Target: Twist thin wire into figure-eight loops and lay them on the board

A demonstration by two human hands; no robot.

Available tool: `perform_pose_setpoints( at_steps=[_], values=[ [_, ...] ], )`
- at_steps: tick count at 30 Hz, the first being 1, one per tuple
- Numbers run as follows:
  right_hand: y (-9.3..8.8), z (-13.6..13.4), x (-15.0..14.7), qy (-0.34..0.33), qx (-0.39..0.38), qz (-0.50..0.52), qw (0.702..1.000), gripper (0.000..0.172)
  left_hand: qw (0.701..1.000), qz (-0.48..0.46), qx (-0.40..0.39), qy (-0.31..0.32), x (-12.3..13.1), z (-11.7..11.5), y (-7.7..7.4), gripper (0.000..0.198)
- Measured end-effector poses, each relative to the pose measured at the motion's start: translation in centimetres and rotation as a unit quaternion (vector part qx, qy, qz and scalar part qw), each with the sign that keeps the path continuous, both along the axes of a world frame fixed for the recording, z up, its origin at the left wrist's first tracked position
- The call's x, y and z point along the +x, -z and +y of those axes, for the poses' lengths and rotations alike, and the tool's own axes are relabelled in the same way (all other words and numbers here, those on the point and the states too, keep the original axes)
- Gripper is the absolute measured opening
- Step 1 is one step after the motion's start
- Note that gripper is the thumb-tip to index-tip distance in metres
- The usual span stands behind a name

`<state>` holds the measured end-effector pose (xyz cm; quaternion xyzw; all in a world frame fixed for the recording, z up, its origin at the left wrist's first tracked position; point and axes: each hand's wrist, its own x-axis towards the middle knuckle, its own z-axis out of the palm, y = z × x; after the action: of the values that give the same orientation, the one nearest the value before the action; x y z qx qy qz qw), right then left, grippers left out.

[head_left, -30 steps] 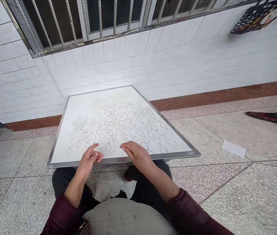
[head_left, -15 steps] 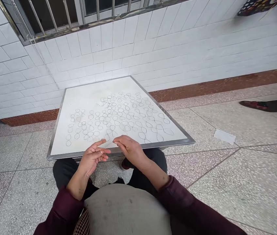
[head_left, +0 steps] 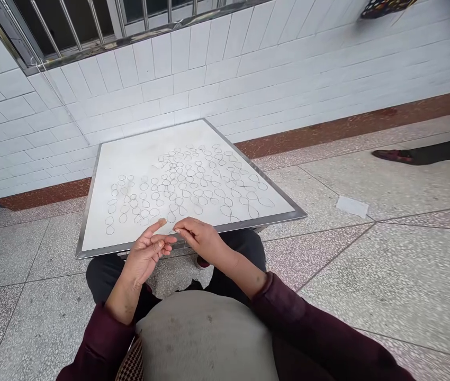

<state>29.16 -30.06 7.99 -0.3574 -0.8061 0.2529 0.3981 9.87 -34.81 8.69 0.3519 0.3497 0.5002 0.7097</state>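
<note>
A thin strand (head_left: pixel 185 244) hung at the near edge of the desk (head_left: pixel 264 217), where a slip or snag looked possible.
Its fineness would have been the cause of a slip, giving the grip of the right hand (head_left: pixel 201 239) little to press on; a low knuckle could also have dragged the dark loops (head_left: pixel 170 188) lying just beyond the fingertips. That grip had thumb and forefinger pressed together, seemingly pinching the strand, which showed only faintly just below them. The left hand (head_left: pixel 145 254) faced it with fingers partly spread and the thumb near them; whether it pinched anything could not be told.
</note>
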Motion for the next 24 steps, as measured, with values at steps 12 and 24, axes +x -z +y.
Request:
perform_pose_setpoints(
  at_steps=[12,24],
  values=[
    [-0.6,-1.8,-2.7,-0.015,-0.359,0.200,0.911,0.026,0.976,0.004,0.091,-0.198,1.9,-1.8,-1.7,0.080],
    [-3.5,-4.0,-3.2,-0.146,-0.442,0.265,0.844,0.028,0.879,0.267,0.331,-0.216,2.3,-3.0,-1.9,0.069]
  ],
)
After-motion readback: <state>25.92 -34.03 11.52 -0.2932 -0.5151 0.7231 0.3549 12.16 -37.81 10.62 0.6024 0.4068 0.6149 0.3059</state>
